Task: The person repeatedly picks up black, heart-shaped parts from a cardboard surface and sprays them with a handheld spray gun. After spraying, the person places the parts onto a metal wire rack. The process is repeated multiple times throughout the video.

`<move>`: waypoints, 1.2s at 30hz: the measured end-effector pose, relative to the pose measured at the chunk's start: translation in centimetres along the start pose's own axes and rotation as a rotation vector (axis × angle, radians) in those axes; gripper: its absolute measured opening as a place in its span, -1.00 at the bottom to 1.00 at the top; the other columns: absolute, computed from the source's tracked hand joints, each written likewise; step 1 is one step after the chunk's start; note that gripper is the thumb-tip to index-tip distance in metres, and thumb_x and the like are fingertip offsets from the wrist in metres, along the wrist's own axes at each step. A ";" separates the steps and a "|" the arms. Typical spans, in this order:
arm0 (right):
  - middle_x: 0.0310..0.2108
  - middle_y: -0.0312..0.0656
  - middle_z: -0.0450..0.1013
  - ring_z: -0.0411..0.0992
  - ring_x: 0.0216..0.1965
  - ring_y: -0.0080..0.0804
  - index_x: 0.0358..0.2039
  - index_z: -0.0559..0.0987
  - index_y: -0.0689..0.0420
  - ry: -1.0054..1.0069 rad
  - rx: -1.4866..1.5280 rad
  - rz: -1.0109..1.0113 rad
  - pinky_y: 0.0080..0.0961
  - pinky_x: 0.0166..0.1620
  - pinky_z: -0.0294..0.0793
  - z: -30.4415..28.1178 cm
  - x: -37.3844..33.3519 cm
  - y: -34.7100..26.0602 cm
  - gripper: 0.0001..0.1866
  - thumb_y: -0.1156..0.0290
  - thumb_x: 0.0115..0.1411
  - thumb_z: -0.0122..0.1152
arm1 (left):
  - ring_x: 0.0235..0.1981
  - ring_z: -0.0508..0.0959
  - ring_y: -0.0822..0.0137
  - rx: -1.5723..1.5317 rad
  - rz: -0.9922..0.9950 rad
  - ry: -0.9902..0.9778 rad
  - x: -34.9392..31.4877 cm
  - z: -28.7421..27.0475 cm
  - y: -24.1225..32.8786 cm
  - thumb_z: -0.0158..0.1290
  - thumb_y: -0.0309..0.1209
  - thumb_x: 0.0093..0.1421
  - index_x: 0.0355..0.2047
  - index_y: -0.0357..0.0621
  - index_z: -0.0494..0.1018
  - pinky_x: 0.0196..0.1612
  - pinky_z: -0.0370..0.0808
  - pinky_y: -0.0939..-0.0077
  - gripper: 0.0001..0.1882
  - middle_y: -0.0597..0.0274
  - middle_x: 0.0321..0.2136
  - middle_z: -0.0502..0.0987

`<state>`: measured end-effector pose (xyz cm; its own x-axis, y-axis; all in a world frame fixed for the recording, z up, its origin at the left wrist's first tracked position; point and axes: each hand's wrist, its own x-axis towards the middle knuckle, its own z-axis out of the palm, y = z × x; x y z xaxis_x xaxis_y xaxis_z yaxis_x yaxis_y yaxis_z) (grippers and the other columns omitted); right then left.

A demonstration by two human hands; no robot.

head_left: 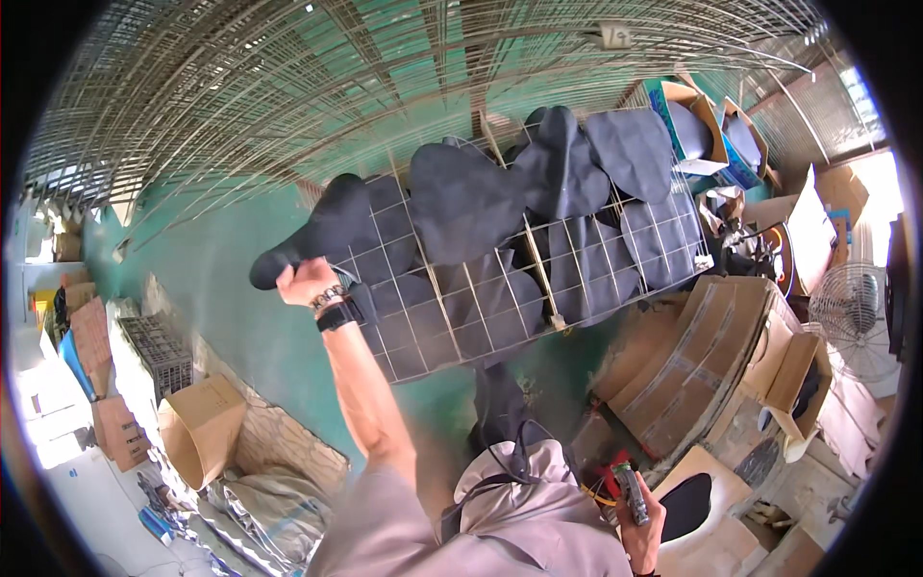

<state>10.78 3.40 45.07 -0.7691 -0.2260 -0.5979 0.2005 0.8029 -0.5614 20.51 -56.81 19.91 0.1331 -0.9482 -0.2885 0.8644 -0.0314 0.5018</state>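
Note:
My left hand (pixel 310 284), with a bracelet and a black band at the wrist, reaches to the left end of a wire mesh rack (pixel 567 325). Its fingers are closed on the narrow end of a dark grey, soft-looking sheet piece (pixel 336 223). More dark sheet pieces with rounded outlines (pixel 466 202) lie on top of the mesh, and others show beneath its wires. Low on the right, my right hand (pixel 642 531) grips a dark, narrow hand-held tool (pixel 631 492); its exact kind is unclear. Something red (pixel 611 473) is beside that tool.
Stacked wire grids (pixel 288 87) arch across the far side. Cartons holding dark pieces (pixel 694 130) stand at far right. A large cardboard box (pixel 702 356) and a fan (pixel 854 306) are at right. An open carton (pixel 202 428) and a grey crate (pixel 157 354) stand left.

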 end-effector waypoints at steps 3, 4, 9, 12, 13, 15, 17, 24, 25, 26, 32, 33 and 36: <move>-0.46 -0.31 0.44 0.32 -0.44 -0.64 0.15 0.43 0.33 -0.024 -0.045 0.032 -0.64 -0.32 0.38 0.7 0.7 -1.2 -0.46 0.52 0.11 0.19 | -0.38 0.51 0.09 0.420 0.159 0.361 2.4 -10.0 -4.6 -0.06 -0.02 0.10 -0.29 -0.39 0.40 -0.09 0.54 -0.01 -0.45 -0.04 -0.40 0.48; -0.47 -0.32 0.43 0.31 -0.45 -0.65 0.15 0.43 0.32 -0.055 -0.054 0.045 -0.64 -0.34 0.37 0.5 1.1 -1.4 -0.46 0.52 0.11 0.20 | -0.17 0.48 -0.12 0.310 0.088 0.298 4.2 -16.7 -5.5 -0.14 0.38 0.09 -0.12 -0.33 0.40 -0.19 0.47 -0.02 -0.12 -0.16 -0.20 0.44; -0.48 -0.38 0.40 0.28 -0.48 -0.65 0.14 0.45 0.30 -0.024 -0.034 0.168 -0.64 -0.39 0.33 1.2 2.1 -1.2 -0.48 0.54 0.12 0.19 | -0.06 0.42 0.12 0.399 -0.738 0.346 10.9 -28.1 -10.5 0.15 0.31 -0.11 -0.01 -0.13 0.39 -0.02 0.35 0.16 -0.14 0.11 -0.22 0.42; -0.42 -0.30 0.45 0.32 -0.44 -0.62 0.14 0.45 0.30 0.000 -0.027 0.169 -0.63 -0.33 0.36 1.1 2.1 -1.5 -0.47 0.54 0.11 0.19 | -0.56 0.55 0.19 1.002 -0.346 0.274 12.1 -29.0 -12.4 0.03 -0.14 0.20 -0.36 -0.05 0.54 -0.37 0.48 0.30 -0.73 0.28 -0.64 0.53; -0.40 -0.28 0.46 0.33 -0.42 -0.62 0.13 0.45 0.31 0.008 -0.036 0.143 -0.63 -0.31 0.37 1.0 2.1 -1.5 -0.47 0.54 0.10 0.19 | -0.53 0.56 0.14 1.240 -0.248 0.290 11.3 -28.9 -13.1 0.02 -0.13 0.20 -0.36 -0.06 0.53 -0.36 0.48 0.30 -0.72 0.24 -0.61 0.56; -0.22 -0.19 0.47 0.38 -0.26 -0.48 0.15 0.44 0.23 -0.024 -0.073 0.046 -0.54 -0.18 0.40 0.7 1.9 -0.9 -0.51 0.51 0.16 0.13 | -0.46 0.59 0.05 1.715 0.008 0.313 11.0 -27.1 -12.6 -0.01 -0.11 0.21 -0.37 -0.08 0.52 -0.32 0.47 0.30 -0.70 0.15 -0.53 0.62; 0.10 -0.07 0.46 0.47 0.06 -0.20 0.18 0.44 0.09 -0.040 -0.188 -0.040 -0.35 0.03 0.45 1.0 1.0 -1.4 -0.58 0.45 0.29 0.03 | -0.15 0.56 -0.13 1.901 -0.013 0.271 5.2 -24.3 -14.5 -0.02 -0.12 0.20 -0.12 -0.26 0.48 -0.04 0.45 0.21 -0.56 -0.12 -0.18 0.59; 0.07 0.01 0.46 0.46 0.08 -0.10 0.16 0.45 0.12 0.121 0.134 -0.019 -0.33 0.07 0.44 2.1 -2.5 1.1 -0.58 0.48 0.28 -0.03 | 0.10 0.39 -0.18 2.076 0.185 -0.045 -6.9 -20.7 -13.4 0.01 -0.12 0.19 0.15 -0.26 0.30 0.18 0.33 0.06 -0.40 -0.21 0.07 0.41; -0.06 -0.06 0.47 0.43 -0.07 -0.25 0.15 0.45 0.18 0.146 0.146 -0.013 -0.42 -0.03 0.42 1.7 -2.9 1.8 -0.55 0.50 0.21 0.04 | 0.18 0.33 -0.10 2.230 0.167 -0.270 -7.4 -23.0 -13.1 0.03 -0.17 0.19 0.13 -0.24 0.34 0.20 0.31 0.09 -0.44 -0.14 0.08 0.42; -0.20 -0.12 0.49 0.40 -0.22 -0.41 0.14 0.44 0.24 0.175 0.162 0.000 -0.51 -0.13 0.41 1.1 -3.2 2.5 -0.50 0.53 0.14 0.11 | 0.19 0.34 -0.02 2.829 0.140 -0.968 -7.2 -24.9 -12.2 0.05 -0.21 0.17 0.12 -0.28 0.34 0.20 0.32 0.18 -0.44 -0.11 0.08 0.44; -0.26 0.10 0.52 0.53 -0.26 0.05 0.11 0.46 0.20 0.632 0.217 0.121 -0.34 -0.15 0.50 1.4 -11.3 11.7 -0.41 0.58 -0.01 0.27 | -0.45 0.52 0.46 1.739 -1.243 -1.174 -25.4 -24.5 -16.0 0.05 -0.36 0.22 0.10 -0.14 0.40 -0.46 0.48 0.56 -0.57 0.25 -0.36 0.54; -0.23 0.11 0.51 0.52 -0.24 0.07 0.13 0.44 0.20 0.688 0.205 0.125 -0.30 -0.15 0.50 0.8 -12.8 12.8 -0.39 0.58 -0.02 0.28 | -0.56 0.43 0.58 1.722 -1.358 -1.132 -27.9 -24.2 -16.1 0.09 -0.38 0.21 0.10 -0.15 0.39 -0.60 0.35 0.70 -0.56 0.33 -0.45 0.49; -0.22 0.08 0.51 0.49 -0.25 0.07 0.17 0.39 0.19 0.845 0.282 0.211 -0.25 -0.17 0.49 0.3 -17.8 16.1 -0.34 0.56 -0.02 0.29 | -0.50 0.50 0.44 1.534 -1.664 -1.210 -29.3 -29.0 -19.5 0.06 -0.43 0.23 0.13 -0.25 0.31 -0.54 0.45 0.59 -0.54 0.20 -0.40 0.51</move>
<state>27.88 20.17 46.47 -0.8655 0.4782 -0.1491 0.4430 0.5919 -0.6733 13.79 -19.24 -5.06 -0.5556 0.3440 -0.7569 -0.8244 -0.1101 0.5552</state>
